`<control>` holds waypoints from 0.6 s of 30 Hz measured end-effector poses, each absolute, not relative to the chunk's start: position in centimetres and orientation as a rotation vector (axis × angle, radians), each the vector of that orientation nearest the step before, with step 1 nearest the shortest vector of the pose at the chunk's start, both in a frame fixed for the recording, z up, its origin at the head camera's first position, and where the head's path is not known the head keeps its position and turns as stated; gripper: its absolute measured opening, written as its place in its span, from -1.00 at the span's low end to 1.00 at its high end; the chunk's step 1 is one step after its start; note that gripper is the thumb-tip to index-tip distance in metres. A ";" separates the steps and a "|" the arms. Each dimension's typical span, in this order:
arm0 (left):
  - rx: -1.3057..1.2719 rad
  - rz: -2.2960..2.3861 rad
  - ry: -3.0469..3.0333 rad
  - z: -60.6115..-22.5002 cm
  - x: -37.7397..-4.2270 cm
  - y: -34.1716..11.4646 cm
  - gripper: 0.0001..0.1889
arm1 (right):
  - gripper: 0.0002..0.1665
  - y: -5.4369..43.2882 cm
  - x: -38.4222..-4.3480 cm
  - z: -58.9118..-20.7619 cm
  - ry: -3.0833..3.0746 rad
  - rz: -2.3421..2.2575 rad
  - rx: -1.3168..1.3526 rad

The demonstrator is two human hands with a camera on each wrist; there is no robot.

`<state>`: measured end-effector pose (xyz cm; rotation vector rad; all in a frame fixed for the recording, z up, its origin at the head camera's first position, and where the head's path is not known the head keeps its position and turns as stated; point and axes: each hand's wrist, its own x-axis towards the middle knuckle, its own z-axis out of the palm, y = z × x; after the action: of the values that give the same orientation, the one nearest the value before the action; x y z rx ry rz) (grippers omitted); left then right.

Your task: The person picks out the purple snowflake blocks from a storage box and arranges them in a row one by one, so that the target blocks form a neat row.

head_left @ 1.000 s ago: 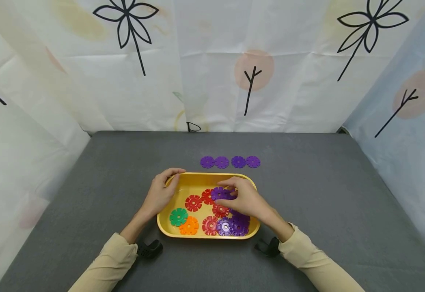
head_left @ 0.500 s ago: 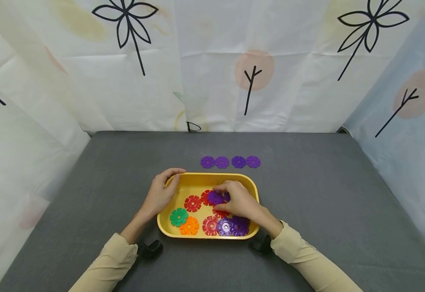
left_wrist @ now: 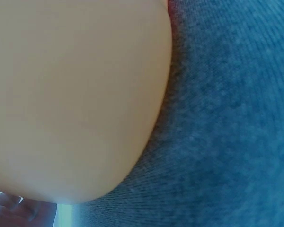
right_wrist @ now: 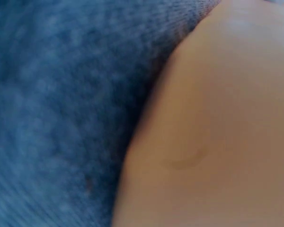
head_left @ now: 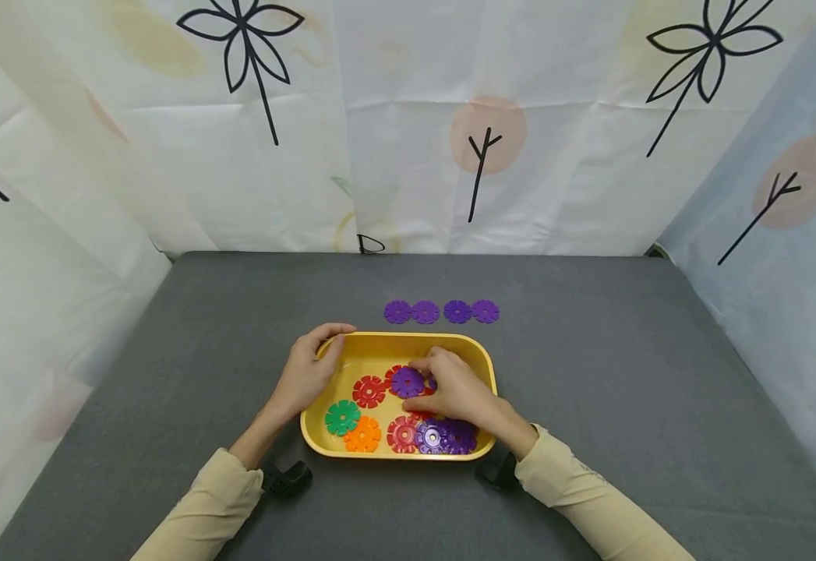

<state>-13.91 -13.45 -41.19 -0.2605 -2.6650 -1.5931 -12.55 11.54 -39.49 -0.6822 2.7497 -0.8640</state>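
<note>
A yellow tray (head_left: 379, 343) holds flower-shaped plastic discs. My left hand (head_left: 307, 370) grips its far left corner, fingers over the rim and thumb inside. Inside the tray, the thumb and fingers of my right hand (head_left: 453, 386) curve round a purple disc (head_left: 408, 382). Some red pieces and part of another purple one lie partly hidden under that hand. A red disc (head_left: 369, 391), a green disc (head_left: 342, 418) and an orange disc (head_left: 362, 434) lie to the left. Close-up skin fills much of the left wrist and right wrist views; neither shows fingertips at work.
Beyond the tray, several purple discs form a row (head_left: 425, 312) on the grey tabletop (head_left: 239, 296). More purple discs (head_left: 458, 436) overlap in the tray's near right corner. White printed cloth (head_left: 408, 156) hangs behind the table and along its sides.
My right hand has shifted left and slightly nearer inside the tray, and the purple disc at its fingertips has moved left with it. My left hand stays on the tray corner.
</note>
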 end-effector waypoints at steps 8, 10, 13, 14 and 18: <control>-0.252 -1.600 -2.671 -41.2 -13.9 -13.4 -0.70 | -0.41 11.5 -12.5 -39.6 2.757 -0.843 -0.672; -0.255 -1.602 -2.670 -41.2 -13.9 -13.4 -0.70 | -0.41 11.5 -12.5 -39.6 2.761 -0.834 -0.663; -0.259 -1.597 -2.669 -41.2 -14.0 -13.4 -0.70 | -0.34 11.4 -12.5 -39.7 2.768 -0.810 -0.663; -0.260 -1.598 -2.669 -41.2 -14.0 -13.4 -0.70 | -0.32 11.4 -12.5 -39.7 2.770 -0.801 -0.670; -0.263 -1.597 -2.667 -41.2 -14.0 -13.5 -0.70 | -0.31 11.3 -12.5 -39.7 2.786 -0.777 -0.702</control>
<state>-13.96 -13.46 -41.19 -0.2631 -2.6674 -1.5972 -12.48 11.29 -39.66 -0.7016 2.7858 -0.7773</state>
